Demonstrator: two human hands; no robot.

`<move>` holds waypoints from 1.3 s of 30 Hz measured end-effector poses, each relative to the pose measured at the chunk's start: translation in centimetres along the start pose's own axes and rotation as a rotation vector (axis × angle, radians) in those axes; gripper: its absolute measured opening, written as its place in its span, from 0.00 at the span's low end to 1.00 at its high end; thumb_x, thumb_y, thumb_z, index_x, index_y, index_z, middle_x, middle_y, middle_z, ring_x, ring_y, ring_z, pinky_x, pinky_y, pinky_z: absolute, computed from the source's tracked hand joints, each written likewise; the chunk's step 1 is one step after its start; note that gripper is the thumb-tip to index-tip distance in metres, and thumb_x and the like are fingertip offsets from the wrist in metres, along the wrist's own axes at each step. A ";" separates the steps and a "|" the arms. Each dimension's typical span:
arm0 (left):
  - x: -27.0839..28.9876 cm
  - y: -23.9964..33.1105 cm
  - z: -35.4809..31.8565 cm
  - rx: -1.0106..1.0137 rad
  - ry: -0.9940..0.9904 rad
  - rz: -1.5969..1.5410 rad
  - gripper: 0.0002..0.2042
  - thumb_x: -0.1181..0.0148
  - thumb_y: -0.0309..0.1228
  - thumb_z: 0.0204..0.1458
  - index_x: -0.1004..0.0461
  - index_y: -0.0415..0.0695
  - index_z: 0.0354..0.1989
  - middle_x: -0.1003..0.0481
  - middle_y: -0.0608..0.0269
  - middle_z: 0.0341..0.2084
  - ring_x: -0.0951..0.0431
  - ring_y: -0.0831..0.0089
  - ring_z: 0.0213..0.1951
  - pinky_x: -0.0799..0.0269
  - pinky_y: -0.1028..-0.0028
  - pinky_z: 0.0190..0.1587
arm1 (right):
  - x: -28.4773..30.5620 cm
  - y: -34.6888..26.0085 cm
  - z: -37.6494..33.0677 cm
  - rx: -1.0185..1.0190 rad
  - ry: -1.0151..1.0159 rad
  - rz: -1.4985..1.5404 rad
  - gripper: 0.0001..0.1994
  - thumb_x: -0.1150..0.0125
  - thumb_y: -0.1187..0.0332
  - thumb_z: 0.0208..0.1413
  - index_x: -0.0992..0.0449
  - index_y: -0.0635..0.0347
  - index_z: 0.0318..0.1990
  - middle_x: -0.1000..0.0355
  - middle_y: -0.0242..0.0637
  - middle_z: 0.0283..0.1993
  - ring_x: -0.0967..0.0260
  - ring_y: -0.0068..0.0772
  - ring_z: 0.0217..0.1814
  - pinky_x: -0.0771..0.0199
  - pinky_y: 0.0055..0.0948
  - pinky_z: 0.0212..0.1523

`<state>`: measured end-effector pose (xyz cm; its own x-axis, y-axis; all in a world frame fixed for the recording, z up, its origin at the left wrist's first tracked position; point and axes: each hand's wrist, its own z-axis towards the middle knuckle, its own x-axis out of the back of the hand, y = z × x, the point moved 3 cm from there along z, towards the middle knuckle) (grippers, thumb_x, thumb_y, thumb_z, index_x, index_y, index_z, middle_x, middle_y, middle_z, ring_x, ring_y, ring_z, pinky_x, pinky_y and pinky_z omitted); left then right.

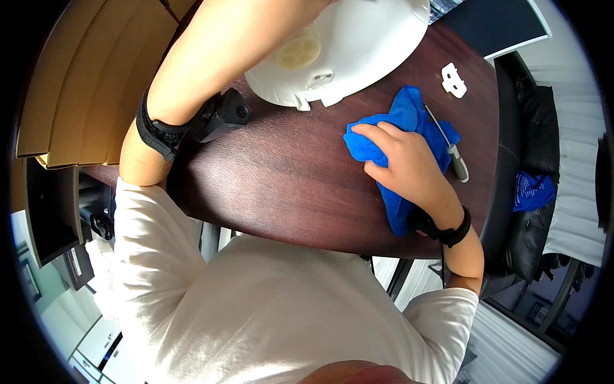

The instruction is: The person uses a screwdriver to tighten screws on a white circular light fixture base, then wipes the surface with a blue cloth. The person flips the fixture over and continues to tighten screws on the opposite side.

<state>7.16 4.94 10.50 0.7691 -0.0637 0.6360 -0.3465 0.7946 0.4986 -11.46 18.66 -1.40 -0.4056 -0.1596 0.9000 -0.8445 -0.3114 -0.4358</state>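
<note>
On the right side of the table, my right hand (412, 163) is closed over a crumpled blue cloth (408, 105), its fingers bent into the fabric. Just right of the cloth lies a screwdriver (457, 163) with a grey handle, its shaft resting along the cloth's edge. A large, white, rounded plastic shell (368, 48) with small tabs on its near rim sits at the far middle. My left forearm (217, 57) reaches across to the shell's left side, and the hand itself lies beyond the upper edge of the picture. A black device is strapped to that forearm.
A small white plastic piece (453, 80) lies at the far right of the dark wooden table (281, 185). Behind it stands a dark panel (492, 29) with a white edge. Cardboard boxes (89, 83) crowd the left; a black sofa (537, 128) is on the right.
</note>
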 end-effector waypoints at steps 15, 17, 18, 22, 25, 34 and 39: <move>-0.6 -0.9 0.2 0.019 0.062 0.034 0.18 0.36 0.19 0.45 0.30 0.36 0.47 0.22 0.47 0.36 0.20 0.59 0.41 0.27 0.68 0.45 | 6.1 4.8 -7.6 -0.320 0.638 0.869 0.33 0.47 0.68 0.41 0.35 0.65 0.61 0.30 0.49 0.55 0.31 0.44 0.58 0.34 0.40 0.61; -1.1 0.1 0.4 -0.016 0.118 0.087 0.18 0.37 0.19 0.45 0.30 0.35 0.47 0.22 0.49 0.40 0.21 0.62 0.44 0.27 0.69 0.49 | 6.4 4.9 -8.4 -0.410 0.748 0.995 0.40 0.48 0.61 0.39 0.41 0.67 0.65 0.32 0.54 0.57 0.33 0.46 0.60 0.35 0.41 0.62; -1.3 1.2 0.5 0.009 0.115 0.122 0.18 0.37 0.19 0.46 0.30 0.35 0.47 0.22 0.49 0.40 0.21 0.63 0.44 0.27 0.69 0.49 | 6.9 5.1 -9.2 -0.424 0.770 1.008 0.39 0.48 0.61 0.39 0.41 0.67 0.65 0.33 0.54 0.58 0.33 0.46 0.60 0.35 0.42 0.62; -0.6 1.3 0.4 0.067 0.073 0.065 0.18 0.37 0.19 0.46 0.29 0.36 0.48 0.22 0.52 0.40 0.22 0.66 0.44 0.27 0.70 0.50 | 8.0 5.2 -10.4 -0.437 0.861 1.045 0.39 0.49 0.62 0.41 0.42 0.66 0.66 0.34 0.54 0.59 0.34 0.47 0.60 0.36 0.44 0.63; 1.0 -10.5 0.3 0.070 -0.022 -0.224 0.17 0.37 0.20 0.47 0.29 0.36 0.47 0.22 0.52 0.40 0.22 0.66 0.43 0.27 0.71 0.50 | 8.6 4.9 -10.2 -0.413 0.870 1.043 0.39 0.48 0.62 0.41 0.42 0.65 0.66 0.34 0.53 0.60 0.34 0.48 0.60 0.36 0.44 0.63; -1.0 1.7 0.0 0.055 0.059 0.040 0.16 0.37 0.19 0.47 0.29 0.35 0.46 0.22 0.51 0.36 0.21 0.65 0.40 0.27 0.70 0.48 | 6.3 6.8 -10.2 -0.498 0.395 0.253 0.27 0.48 0.78 0.52 0.37 0.61 0.63 0.32 0.45 0.55 0.31 0.40 0.55 0.32 0.34 0.55; -1.7 1.7 0.0 0.056 0.075 0.082 0.16 0.37 0.19 0.47 0.29 0.34 0.46 0.21 0.50 0.36 0.21 0.65 0.41 0.27 0.71 0.47 | 6.2 4.6 -9.4 -0.303 0.508 -0.172 0.24 0.44 0.77 0.51 0.34 0.58 0.58 0.34 0.48 0.52 0.36 0.50 0.56 0.36 0.44 0.56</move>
<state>5.27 6.40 10.33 0.7740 0.0474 0.6314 -0.4381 0.7600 0.4800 -21.13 25.03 2.24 -0.3078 0.3586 0.8813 -0.9442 -0.0011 -0.3294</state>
